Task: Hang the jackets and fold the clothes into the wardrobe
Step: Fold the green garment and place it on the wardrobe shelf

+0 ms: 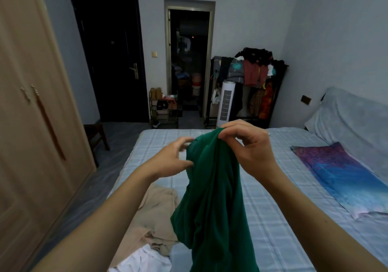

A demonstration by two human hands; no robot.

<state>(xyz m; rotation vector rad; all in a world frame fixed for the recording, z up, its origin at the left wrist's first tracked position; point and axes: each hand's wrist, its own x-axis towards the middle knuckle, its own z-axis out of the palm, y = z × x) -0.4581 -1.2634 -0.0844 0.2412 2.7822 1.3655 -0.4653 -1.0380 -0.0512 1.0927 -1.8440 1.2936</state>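
R hand (247, 145) alone pinches green top (212, 187); L hand (174, 156) spread, not gripping. I'd say it could slip, bunching onto bed (273, 229).

Passable over bare bed sheet (273, 198) right of green garment (212, 187); blocked low left by beige clothes (155, 208) and white cloth (147, 259).

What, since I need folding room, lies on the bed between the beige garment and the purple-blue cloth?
Head view: bare checked bedsheet, with the held-up green garment hanging in front of it.
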